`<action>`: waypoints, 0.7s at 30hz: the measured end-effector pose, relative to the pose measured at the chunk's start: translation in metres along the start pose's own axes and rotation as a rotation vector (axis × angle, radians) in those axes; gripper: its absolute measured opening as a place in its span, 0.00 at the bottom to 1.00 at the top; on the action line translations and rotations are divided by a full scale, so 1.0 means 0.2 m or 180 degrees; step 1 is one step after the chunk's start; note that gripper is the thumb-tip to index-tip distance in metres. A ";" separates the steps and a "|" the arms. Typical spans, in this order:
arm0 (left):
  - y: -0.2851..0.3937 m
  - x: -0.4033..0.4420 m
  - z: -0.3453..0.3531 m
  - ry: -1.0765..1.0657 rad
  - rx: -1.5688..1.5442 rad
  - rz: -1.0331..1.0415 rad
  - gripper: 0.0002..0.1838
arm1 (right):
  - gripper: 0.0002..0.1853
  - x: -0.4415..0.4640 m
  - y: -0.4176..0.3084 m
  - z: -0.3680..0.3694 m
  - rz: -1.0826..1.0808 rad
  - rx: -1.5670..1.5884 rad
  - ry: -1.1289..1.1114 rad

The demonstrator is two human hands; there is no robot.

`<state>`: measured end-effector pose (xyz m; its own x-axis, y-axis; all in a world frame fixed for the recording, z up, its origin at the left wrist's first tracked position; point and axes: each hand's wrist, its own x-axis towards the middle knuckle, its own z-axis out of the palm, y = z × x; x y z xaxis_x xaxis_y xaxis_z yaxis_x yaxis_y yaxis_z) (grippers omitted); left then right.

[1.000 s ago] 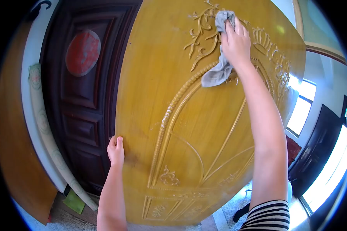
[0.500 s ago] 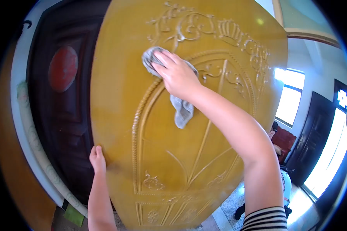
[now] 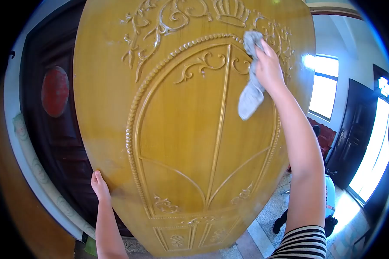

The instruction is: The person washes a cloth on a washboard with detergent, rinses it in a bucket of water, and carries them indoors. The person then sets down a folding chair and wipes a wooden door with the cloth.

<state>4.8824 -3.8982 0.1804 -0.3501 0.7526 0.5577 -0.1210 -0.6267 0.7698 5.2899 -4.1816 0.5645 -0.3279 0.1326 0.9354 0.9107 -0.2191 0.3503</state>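
A large yellow-brown wooden door (image 3: 181,116) with raised carvings fills the middle of the view. My right hand (image 3: 269,64) presses a grey cloth (image 3: 251,93) against its upper right part, by the beaded arch. One end of the cloth bunches under my fingers, and the rest hangs down below the hand. My left hand (image 3: 100,185) grips the door's left edge, low down, with the thumb on the front face. Its other fingers are hidden behind the edge.
Behind on the left stands a dark door (image 3: 56,142) with a red oval. At right are a bright window (image 3: 324,88), another dark door (image 3: 352,129) beside a lit doorway, and a dark red seat (image 3: 326,137). A white object (image 3: 330,194), partly behind my arm, stands on the tiled floor (image 3: 263,228).
My right hand has moved the cloth rightward across the arch, from its upper left to its upper right. The left hand keeps its hold on the edge. The view has shifted somewhat.
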 end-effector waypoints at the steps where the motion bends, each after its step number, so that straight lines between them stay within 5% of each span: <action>1: 0.00 0.00 0.00 0.0003 -0.0043 0.0039 0.19 | 0.24 -0.09 0.05 -0.01 0.0125 -0.0058 -0.0035; 10: 0.01 0.00 0.01 0.0001 -0.0064 -0.0038 0.20 | 0.23 -0.50 0.26 -0.06 0.0268 -0.0284 -0.0050; 16: 0.00 0.01 0.01 -0.0008 0.0133 -0.0061 0.20 | 0.22 0.00 -0.06 0.14 -0.0292 0.0165 0.0841; 21: -0.01 0.01 0.01 0.0062 0.0011 -0.0027 0.20 | 0.21 0.17 -0.52 0.23 -0.1139 0.0629 0.0475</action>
<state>4.8835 -3.8947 0.1804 -0.3671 0.7538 0.5449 -0.1209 -0.6195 0.7756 5.1957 -4.1103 0.5587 -0.6510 0.0223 0.7587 0.7590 0.0064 0.6511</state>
